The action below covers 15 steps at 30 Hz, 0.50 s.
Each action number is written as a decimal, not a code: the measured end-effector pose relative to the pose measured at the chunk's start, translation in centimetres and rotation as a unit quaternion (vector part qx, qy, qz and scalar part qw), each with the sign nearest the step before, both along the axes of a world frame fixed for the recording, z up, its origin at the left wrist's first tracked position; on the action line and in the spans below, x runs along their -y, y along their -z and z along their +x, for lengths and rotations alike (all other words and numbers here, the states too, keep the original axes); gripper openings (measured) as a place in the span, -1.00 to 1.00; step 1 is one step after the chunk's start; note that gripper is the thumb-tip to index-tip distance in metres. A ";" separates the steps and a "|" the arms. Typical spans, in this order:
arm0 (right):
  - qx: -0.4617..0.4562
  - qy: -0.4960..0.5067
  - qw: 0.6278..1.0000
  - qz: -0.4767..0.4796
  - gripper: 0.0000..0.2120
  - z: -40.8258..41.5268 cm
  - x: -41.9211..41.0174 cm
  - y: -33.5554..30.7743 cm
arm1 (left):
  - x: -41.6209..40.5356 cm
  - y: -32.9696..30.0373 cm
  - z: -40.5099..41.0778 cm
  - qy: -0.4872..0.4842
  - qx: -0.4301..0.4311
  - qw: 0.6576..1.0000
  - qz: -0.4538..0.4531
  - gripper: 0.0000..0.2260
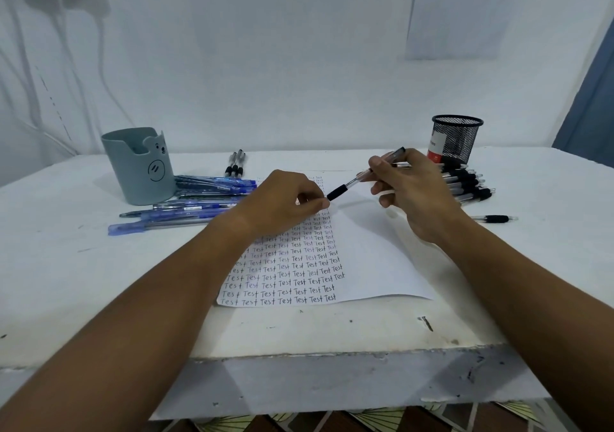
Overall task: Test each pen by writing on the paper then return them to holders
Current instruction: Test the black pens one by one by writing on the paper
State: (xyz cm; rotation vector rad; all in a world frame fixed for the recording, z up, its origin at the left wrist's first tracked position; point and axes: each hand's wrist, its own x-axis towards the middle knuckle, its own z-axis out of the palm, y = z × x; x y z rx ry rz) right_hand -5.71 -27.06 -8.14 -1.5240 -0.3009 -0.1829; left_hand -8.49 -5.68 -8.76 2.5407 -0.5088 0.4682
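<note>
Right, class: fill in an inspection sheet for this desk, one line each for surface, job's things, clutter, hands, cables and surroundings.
Surface: white table, scuffed, with dark marks near the front edge.
Job's things: paper, its left part filled with rows of "Test"; blue pens piled beside the grey bear holder; black-grip pens heaped in front of the mesh holder; three more pens at the back; one loose pen at right.
Clutter: nothing seen.
Hands: right hand holds a black-grip pen above the paper; left hand pinches its tip.
Cables: white cords hang on the left wall.
Surroundings: pale wall; patterned floor below.
</note>
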 end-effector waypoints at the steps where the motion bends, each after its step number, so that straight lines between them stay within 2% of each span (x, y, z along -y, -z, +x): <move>1: 0.000 -0.001 1.000 0.000 -0.83 0.0 0.0 0.0 | 0.0 0.0 0.0 0.001 0.000 1.000 -0.001 -0.85; 7: 0.002 -0.003 1.000 -0.002 -0.84 -0.2 0.1 -0.1 | 0.1 -0.2 -0.2 0.008 0.016 1.000 0.005 -0.85; 10: 0.008 0.012 0.999 -0.049 -0.77 -0.1 0.3 -0.2 | -0.1 -0.3 0.0 -0.012 0.027 1.000 0.003 -0.82; 12: 0.037 0.071 0.983 -0.165 -0.71 0.0 0.8 -0.3 | -0.7 -0.4 0.4 -0.039 0.031 0.999 -0.019 -0.81; 13: 0.064 0.113 0.962 -0.242 -0.72 0.1 1.2 -0.3 | -1.2 -0.4 0.6 -0.062 0.033 0.997 -0.030 -0.82; 15: 0.113 0.186 0.891 -0.399 -0.82 -0.2 1.9 -0.6 | -2.4 -0.3 1.1 -0.127 0.045 0.990 -0.045 -0.82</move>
